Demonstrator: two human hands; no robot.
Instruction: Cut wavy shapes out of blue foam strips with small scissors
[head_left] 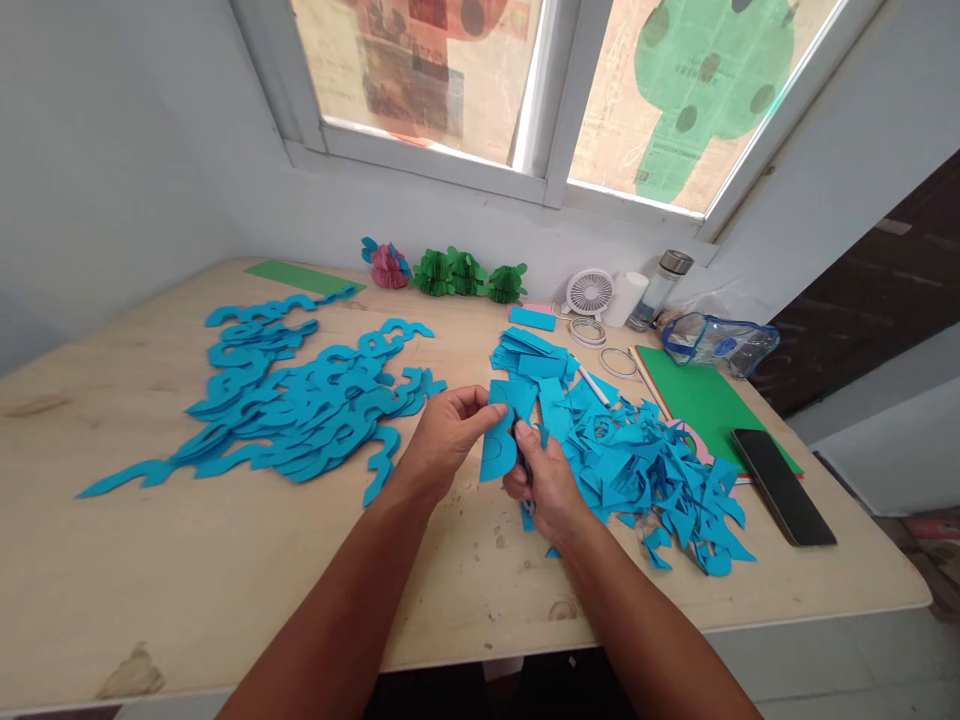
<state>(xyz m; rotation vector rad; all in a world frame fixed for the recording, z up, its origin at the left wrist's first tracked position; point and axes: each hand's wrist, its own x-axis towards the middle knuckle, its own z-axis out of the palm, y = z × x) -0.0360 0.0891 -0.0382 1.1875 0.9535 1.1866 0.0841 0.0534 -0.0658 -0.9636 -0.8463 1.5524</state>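
My left hand (450, 435) pinches a blue paper piece (498, 448) with a curved line marked on it, holding it upright in the air. My right hand (545, 482) grips a pair of dark scissors (520, 462) at the paper's edge; the fingers hide most of them. Just right of that hand lies a heap of blue paper scraps (645, 470), with a white marker pen (594, 385) resting on it. To the left of my left hand spreads a pile of curved blue paper strips (307, 410) on the plywood table (112, 520).
Green paper sheets (709, 405) and a black smartphone (784, 487) lie at the right. A clear zip pouch (720, 345), a small white fan (590, 293), a glass bottle (660, 290) and tape rolls (587, 331) stand nearby. Folded paper ornaments (465, 275) line the back, below a window (675, 100).
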